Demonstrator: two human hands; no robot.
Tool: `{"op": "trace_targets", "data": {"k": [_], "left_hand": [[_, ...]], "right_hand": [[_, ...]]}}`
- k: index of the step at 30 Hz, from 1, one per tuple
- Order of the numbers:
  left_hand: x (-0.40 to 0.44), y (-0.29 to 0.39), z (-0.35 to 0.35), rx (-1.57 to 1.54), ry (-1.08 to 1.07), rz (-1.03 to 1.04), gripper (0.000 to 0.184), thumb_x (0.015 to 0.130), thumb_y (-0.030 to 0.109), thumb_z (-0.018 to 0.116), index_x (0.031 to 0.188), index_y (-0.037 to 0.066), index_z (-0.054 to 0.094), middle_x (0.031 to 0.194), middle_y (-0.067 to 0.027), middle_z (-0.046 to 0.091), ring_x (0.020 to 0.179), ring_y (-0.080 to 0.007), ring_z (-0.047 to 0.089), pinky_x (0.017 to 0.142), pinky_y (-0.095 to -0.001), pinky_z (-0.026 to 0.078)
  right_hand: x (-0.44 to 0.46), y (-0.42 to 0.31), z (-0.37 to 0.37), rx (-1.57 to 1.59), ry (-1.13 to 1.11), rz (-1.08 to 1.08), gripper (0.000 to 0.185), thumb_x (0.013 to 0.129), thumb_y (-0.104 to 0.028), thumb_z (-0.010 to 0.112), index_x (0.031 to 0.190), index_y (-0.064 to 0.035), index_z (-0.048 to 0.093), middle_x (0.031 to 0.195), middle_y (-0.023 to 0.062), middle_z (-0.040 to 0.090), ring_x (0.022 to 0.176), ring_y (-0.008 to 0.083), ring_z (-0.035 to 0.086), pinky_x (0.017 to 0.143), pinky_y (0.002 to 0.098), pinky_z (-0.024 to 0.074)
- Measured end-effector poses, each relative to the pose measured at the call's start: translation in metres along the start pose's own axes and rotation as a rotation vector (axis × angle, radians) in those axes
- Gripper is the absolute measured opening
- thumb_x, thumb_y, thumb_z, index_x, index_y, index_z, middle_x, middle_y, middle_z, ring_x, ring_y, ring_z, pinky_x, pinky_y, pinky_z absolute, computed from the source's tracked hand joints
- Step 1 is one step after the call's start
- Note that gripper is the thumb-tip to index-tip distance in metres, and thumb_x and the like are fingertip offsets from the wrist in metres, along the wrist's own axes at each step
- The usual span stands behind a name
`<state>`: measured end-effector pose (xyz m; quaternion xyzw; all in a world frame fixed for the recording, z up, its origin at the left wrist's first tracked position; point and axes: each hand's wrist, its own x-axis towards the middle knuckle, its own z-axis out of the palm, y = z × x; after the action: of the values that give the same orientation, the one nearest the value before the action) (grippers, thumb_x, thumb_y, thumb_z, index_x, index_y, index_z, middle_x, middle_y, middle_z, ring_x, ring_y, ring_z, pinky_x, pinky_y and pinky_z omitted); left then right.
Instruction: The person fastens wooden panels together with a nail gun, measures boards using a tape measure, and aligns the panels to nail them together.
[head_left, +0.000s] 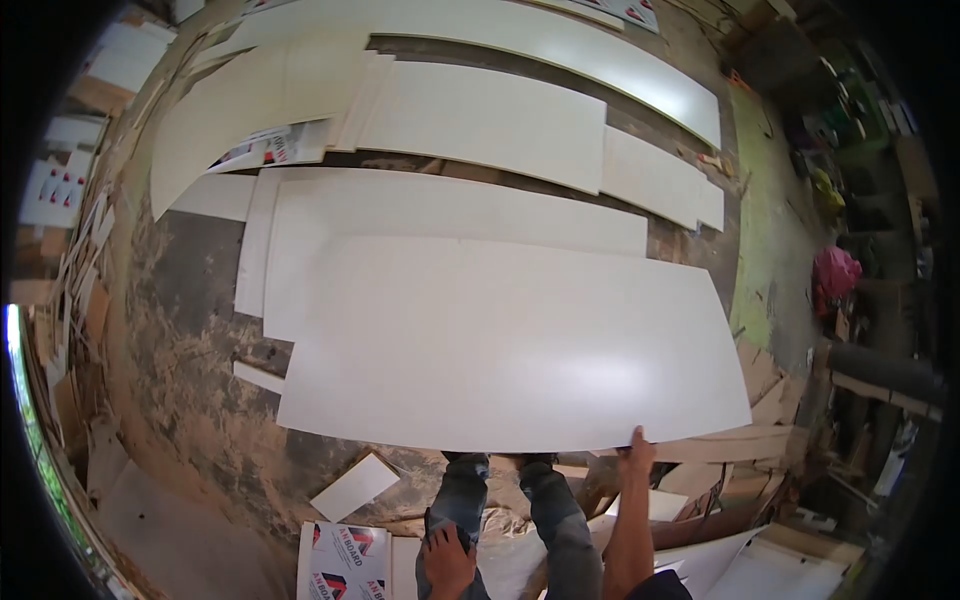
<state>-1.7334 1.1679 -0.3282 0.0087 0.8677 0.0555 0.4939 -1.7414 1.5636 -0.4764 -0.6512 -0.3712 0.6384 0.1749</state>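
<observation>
Board (480,340): big, white, roughly rectangular, long side left to right. Smooth face up, glossy, bright glare right of middle toward near edge. Near edge gripped by right hand (635,455), well right of middle, one digit on top face. Far edge overlaps second board (450,205), covering its near edge; far-left corner blends into that white surface, hard to trace. Far-right corner sticks out past second board's right edge. Near-left corner over bare floor (190,370). Outline looks bowed. Can't tell whether far side rests on second board or sits just above.
</observation>
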Motion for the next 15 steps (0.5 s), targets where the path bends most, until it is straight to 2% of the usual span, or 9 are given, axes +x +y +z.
{"op": "trace_targets", "data": {"k": [3,5,7,8,10,12,14,15], "left_hand": [[0.000,0.003,0.007,0.012,0.037,-0.013,0.065,0.085,0.039,0.074,0.130,0.001,0.045,0.119,-0.0194,0.054,0.114,-0.0369,0.055,0.100,-0.0473,0.042],[-0.005,0.012,-0.003,0.017,0.035,0.005,0.065,0.084,0.039,0.074,0.129,0.001,0.046,0.118,-0.0195,0.054,0.114,-0.0372,0.055,0.100,-0.0473,0.042],[-0.009,0.018,-0.001,0.017,0.032,0.015,0.065,0.084,0.038,0.075,0.128,0.000,0.046,0.117,-0.0196,0.055,0.114,-0.0374,0.055,0.099,-0.0473,0.042],[-0.010,0.018,0.001,0.039,0.043,0.010,0.065,0.083,0.038,0.075,0.128,0.000,0.046,0.117,-0.0197,0.055,0.114,-0.0376,0.055,0.099,-0.0472,0.042],[-0.010,0.013,0.005,0.078,0.044,0.002,0.065,0.083,0.038,0.075,0.128,0.000,0.046,0.117,-0.0197,0.055,0.113,-0.0377,0.055,0.099,-0.0471,0.042],[-0.009,0.008,0.008,0.059,0.048,0.015,0.065,0.083,0.038,0.075,0.127,0.000,0.046,0.117,-0.0202,0.055,0.113,-0.0380,0.054,0.099,-0.0470,0.042],[-0.008,0.005,0.005,0.068,0.020,0.001,0.066,0.084,0.038,0.074,0.128,-0.001,0.046,0.117,-0.0207,0.056,0.114,-0.0382,0.054,0.097,-0.0477,0.043],[-0.007,0.006,0.002,0.055,0.006,-0.033,0.067,0.084,0.038,0.074,0.129,-0.002,0.045,0.118,-0.0208,0.056,0.115,-0.0381,0.054,0.097,-0.0480,0.043]], "right_hand": [[0.000,0.057,-0.014,0.166,-0.031,-0.040,0.051,0.100,-0.006,0.057,0.146,-0.0142,0.037,0.134,0.0098,0.053,0.117,0.0311,0.057,0.095,0.0579,0.0513],[-0.005,0.080,-0.006,0.135,-0.154,-0.117,0.070,0.098,0.000,0.058,0.152,-0.0208,0.020,0.146,0.0116,0.041,0.129,0.0310,0.045,0.109,0.0551,0.0425],[-0.027,0.083,0.027,0.180,-0.092,-0.025,0.074,0.097,-0.001,0.059,0.153,-0.0230,0.015,0.147,0.0106,0.039,0.132,0.0306,0.042,0.110,0.0553,0.0396],[-0.037,0.079,0.045,0.210,-0.102,0.072,0.075,0.098,-0.002,0.059,0.154,-0.0236,0.015,0.148,0.0094,0.039,0.131,0.0309,0.043,0.106,0.0528,0.0428],[-0.022,0.110,0.062,0.205,-0.210,0.127,0.079,0.099,-0.008,0.061,0.156,-0.0280,0.011,0.152,0.0076,0.037,0.132,0.0301,0.045,0.099,0.0518,0.0455],[-0.014,0.131,0.097,0.129,-0.128,0.155,0.087,0.099,-0.014,0.062,0.159,-0.0279,0.000,0.157,0.0100,0.028,0.139,0.0340,0.036,0.105,0.0581,0.0393],[-0.011,0.136,0.136,0.121,-0.136,0.206,0.095,0.100,-0.011,0.060,0.157,-0.0309,-0.013,0.161,0.0148,0.017,0.145,0.0386,0.026,0.113,0.0663,0.0284],[-0.013,0.135,0.156,0.064,-0.125,0.226,0.095,0.100,-0.007,0.058,0.156,-0.0295,-0.014,0.160,0.0169,0.017,0.143,0.0397,0.029,0.112,0.0661,0.0317]]}}
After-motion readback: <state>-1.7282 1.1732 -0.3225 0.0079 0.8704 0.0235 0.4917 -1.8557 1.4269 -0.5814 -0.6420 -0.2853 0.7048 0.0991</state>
